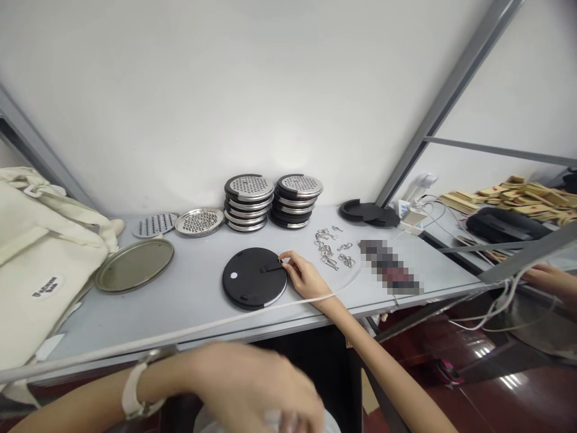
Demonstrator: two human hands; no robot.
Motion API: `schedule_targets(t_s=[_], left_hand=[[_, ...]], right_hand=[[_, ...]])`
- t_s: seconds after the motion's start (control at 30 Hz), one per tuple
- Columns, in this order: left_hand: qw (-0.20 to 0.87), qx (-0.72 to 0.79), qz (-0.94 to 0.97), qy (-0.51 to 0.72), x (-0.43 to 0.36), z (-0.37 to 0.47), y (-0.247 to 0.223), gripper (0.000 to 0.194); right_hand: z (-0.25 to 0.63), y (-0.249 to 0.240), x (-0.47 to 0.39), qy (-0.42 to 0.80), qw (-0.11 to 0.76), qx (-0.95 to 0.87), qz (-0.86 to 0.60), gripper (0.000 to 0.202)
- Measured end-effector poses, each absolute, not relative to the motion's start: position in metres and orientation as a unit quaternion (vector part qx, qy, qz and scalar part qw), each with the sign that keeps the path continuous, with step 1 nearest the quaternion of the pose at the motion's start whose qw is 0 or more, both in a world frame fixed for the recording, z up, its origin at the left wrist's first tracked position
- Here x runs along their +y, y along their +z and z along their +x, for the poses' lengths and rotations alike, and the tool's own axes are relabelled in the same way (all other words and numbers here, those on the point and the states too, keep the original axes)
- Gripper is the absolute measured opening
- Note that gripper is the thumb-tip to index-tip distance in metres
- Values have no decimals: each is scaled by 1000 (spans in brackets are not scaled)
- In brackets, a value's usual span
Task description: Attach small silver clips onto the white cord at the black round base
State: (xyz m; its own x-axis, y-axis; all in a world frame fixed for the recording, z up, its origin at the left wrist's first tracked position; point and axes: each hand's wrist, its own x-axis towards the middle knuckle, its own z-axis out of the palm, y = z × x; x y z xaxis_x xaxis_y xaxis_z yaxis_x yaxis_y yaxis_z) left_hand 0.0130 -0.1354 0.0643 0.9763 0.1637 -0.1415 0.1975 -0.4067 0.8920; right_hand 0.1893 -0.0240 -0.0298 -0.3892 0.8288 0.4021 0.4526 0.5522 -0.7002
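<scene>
A black round disc (pixel 247 279) with a white dot lies flat on the grey table. Across its right side runs a short black strap (pixel 271 267), and my right hand (pixel 306 276) pinches the strap's outer end at the disc's rim. My left hand (pixel 256 385), with a white-banded watch at the wrist, is low in front of the table edge. Motion blurs its fingers, which bend downward over a pale round container (pixel 331 423), mostly hidden. Several small silver metal clasps (pixel 329 249) lie loose to the right of the disc.
Behind stand two stacks of round graters (pixel 249 204) (pixel 295 201) in black holders. Loose grater plates (pixel 199 222), an olive lid (pixel 135 264) and a cream bag (pixel 49 258) are left. Black holders (pixel 365 211) lie right. A white cable (pixel 180 338) crosses in front. Another person's hand (pixel 550 279) shows far right.
</scene>
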Motion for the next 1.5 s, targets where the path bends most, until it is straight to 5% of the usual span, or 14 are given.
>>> schedule_targets(t_s=[0.17,0.3,1.5], left_hand=[[310,310,895,81,-52,-15,63,25],[224,323,904,169,-14,-16,42,22],[89,355,907,211,-17,-3,7,13]], right_hand=[[189,-29,-25,254,387,-786,-410,19],[189,-30,-24,257,392,-779,-416,16],[189,-29,-23,222,413,-792,-392,19]])
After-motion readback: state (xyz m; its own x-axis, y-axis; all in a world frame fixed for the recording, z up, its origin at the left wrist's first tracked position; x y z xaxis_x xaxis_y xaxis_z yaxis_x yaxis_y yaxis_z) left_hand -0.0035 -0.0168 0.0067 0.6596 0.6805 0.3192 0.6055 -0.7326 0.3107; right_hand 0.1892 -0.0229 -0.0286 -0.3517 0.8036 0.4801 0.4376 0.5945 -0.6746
